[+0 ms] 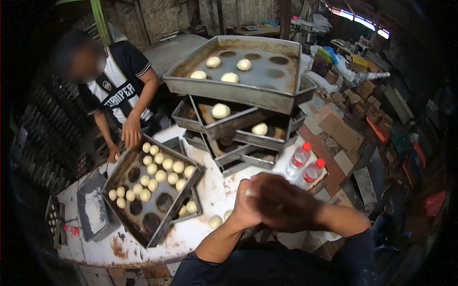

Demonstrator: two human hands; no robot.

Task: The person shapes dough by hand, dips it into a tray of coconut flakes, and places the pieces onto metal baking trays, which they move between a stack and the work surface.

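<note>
My left hand (244, 204) is closed in front of my body, its fingers curled under my right hand. My right hand (282, 202) lies over it, smeared by motion, so its fingers do not show clearly. A small pale patch shows between the two hands; what they hold is mostly hidden. Just left of my left wrist, a pale dough ball (215, 221) sits on the white tabletop (217, 190), with another partly behind my forearm. To the left, a tilted metal tray (174, 207) holds many round dough balls, resting partly over another tray.
Behind my hands rises a stack of metal trays (229, 90) with a few dough balls inside. Two red-capped bottles (299, 159) stand right of it. A grey tub of white powder (95, 209) is at far left. Another person's hand (131, 131) touches the dough-ball tray.
</note>
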